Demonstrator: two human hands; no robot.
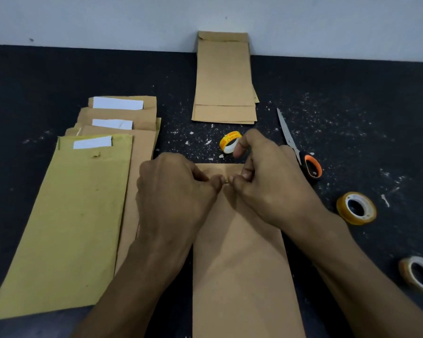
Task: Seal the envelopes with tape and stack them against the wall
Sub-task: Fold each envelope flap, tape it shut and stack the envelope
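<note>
Head cam looks down at the dark tabletop (59, 76). Both my hands sit over the top end of a brown envelope (242, 264) lying flat in front of me. L hand (174, 191) has fingers curled, tips pinching at the flap area; R hand (271, 181) likewise curled, pinching right beside it, thumbs nearly touching. Something small & yellowish shows betw the fingertips; can't tell what it is. Fanned pile of envelopes (83, 203) lies to the left w/ white strips on the flaps. Stack of envelopes (224, 79) lies ahead, far end leaning up against the wall (108, 18). Small yellow tape roll (230, 141) is just beyond my R hand, scissors (300, 152) to its right, two more tape rolls (356, 208) (419, 274) further right.
</note>
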